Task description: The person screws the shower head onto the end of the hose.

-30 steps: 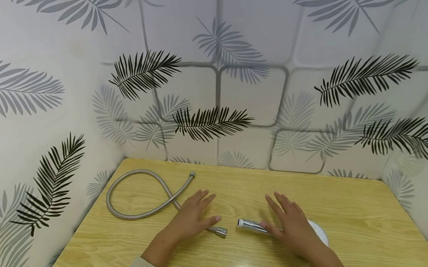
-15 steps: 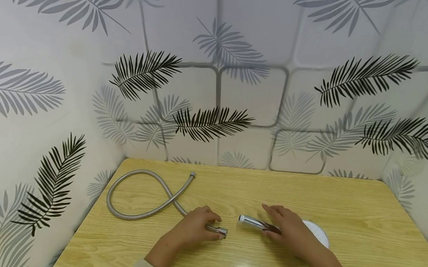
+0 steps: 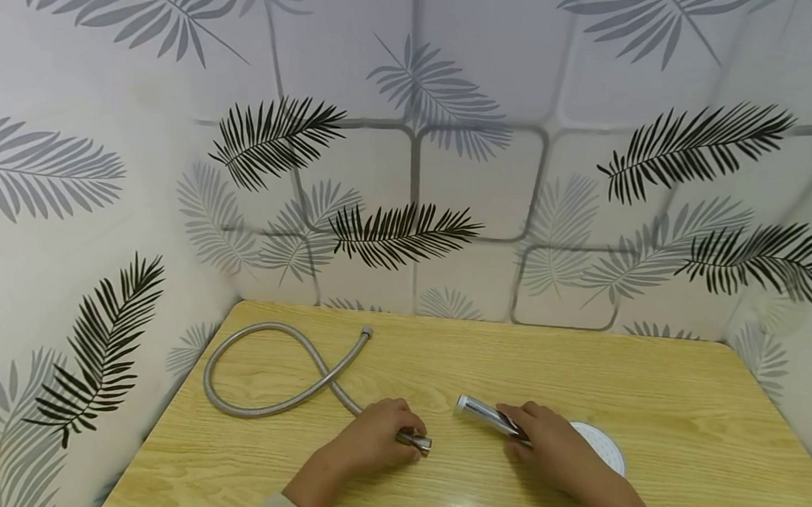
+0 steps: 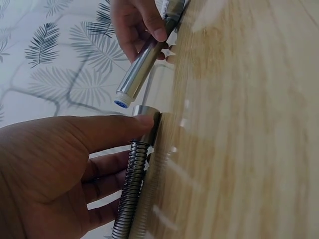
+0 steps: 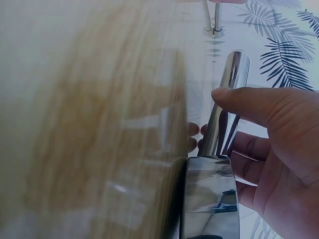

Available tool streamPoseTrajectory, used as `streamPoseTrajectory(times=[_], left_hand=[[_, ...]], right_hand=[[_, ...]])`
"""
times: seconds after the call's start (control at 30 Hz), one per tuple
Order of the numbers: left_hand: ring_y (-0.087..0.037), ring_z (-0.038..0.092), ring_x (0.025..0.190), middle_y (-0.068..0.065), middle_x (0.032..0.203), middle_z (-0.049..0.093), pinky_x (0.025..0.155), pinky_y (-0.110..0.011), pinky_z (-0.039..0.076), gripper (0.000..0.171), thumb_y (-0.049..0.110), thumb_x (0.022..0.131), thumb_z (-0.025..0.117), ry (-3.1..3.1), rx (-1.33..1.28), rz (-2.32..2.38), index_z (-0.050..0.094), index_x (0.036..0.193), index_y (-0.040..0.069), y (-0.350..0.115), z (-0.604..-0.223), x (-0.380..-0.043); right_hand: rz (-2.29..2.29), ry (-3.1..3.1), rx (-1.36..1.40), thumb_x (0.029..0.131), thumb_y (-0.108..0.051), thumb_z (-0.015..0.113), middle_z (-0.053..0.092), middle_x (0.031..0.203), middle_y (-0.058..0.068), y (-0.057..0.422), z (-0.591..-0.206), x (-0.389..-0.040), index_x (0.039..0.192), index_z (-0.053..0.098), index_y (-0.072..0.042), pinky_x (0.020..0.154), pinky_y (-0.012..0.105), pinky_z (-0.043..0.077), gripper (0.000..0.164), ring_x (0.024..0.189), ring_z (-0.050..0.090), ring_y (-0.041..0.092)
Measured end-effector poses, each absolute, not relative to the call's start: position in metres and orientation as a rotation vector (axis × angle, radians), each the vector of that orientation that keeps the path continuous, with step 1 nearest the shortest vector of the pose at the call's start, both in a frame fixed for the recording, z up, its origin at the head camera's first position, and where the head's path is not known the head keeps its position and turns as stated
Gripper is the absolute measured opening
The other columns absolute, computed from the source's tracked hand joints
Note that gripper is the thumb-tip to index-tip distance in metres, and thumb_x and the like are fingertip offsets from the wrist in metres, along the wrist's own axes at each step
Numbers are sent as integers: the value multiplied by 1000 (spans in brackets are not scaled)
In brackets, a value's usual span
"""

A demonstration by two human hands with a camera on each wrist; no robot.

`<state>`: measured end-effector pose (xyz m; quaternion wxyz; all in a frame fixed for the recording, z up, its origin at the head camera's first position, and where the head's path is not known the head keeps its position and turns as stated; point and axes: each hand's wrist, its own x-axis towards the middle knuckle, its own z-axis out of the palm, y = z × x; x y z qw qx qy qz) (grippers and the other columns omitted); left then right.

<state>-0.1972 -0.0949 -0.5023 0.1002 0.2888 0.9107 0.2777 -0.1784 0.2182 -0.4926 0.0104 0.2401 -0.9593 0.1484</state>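
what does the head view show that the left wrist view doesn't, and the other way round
Only the head view: the hose's loop, lying to the left on the table, and the hose's far end fitting.

Only the left wrist view: the blue insert in the tip of the shower handle, and the palm side of the left hand.

Both views: the shower handle held in the right hand, the metal connector in the left, the wood-grain tabletop and the leaf-patterned wall.
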Motion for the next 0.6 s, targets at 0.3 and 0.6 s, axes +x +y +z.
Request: streamPoseTrajectory(times=[0.3,0.6], left_hand=[[-2,48,85,10,98,61,78,-22,41,25,33,87,80,2719,903,788,76,110,23,-91,-503,-196],[-2,46,86,10,97,59,81,-22,41,23,33,90,77,2724,887,771,75,111,25,-89,-505,-194]], right_hand=[[461,-2947,769,88,-16,79,62,97,-6,219,-497,-180,137,62,-10,66,24,47,53,76,47,2],[456,-2973,740,88,-16,78,60,94,-8,216,-493,-176,143,58,-22,68,26,49,59,79,51,2]])
